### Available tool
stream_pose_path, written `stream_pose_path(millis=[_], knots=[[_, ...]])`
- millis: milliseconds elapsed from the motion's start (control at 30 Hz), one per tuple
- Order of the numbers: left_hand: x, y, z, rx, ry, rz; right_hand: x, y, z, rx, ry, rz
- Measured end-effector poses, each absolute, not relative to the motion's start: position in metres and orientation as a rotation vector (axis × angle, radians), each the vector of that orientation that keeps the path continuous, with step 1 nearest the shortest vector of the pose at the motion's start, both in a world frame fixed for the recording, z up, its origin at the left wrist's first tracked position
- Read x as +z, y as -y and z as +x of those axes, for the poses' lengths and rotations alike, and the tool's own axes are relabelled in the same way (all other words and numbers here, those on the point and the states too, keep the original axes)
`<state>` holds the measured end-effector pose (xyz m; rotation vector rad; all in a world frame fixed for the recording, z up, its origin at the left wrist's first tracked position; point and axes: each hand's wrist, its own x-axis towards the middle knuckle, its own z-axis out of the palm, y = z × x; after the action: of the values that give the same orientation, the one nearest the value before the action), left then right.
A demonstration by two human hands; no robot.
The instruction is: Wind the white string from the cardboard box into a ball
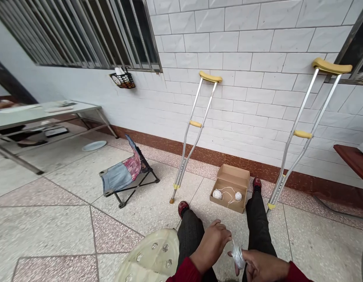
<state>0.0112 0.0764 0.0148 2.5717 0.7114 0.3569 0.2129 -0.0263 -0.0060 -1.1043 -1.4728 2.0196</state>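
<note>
White string coil [237,255] upright in right hand [262,266].

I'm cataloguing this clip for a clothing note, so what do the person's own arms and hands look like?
Both arms are covered by long dark red sleeves: the left sleeve and the right sleeve reach the wrists. The left hand and right hand are bare, with no gloves.

White twine bundle [238,255], loosely wound, upright in right hand [262,268], strand [233,244] to left hand [210,246].
</note>
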Motion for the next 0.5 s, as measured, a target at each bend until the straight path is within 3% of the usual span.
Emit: stream_pose_path(millis=[233,367,500], knots=[[-0.007,-0.059,0.019,0.279,-0.831,2.344,0.047,0.017,0.215,1.898,1.029,-0.67],[-0.024,-0.038,0.02,0.225,-0.816,2.277,0.044,-0.004,0.22,1.706,1.078,-0.844],[-0.031,-0.034,0.011,0.17,-0.79,2.355,0.005,-0.007,0.222,1.608,1.288,-1.141]])
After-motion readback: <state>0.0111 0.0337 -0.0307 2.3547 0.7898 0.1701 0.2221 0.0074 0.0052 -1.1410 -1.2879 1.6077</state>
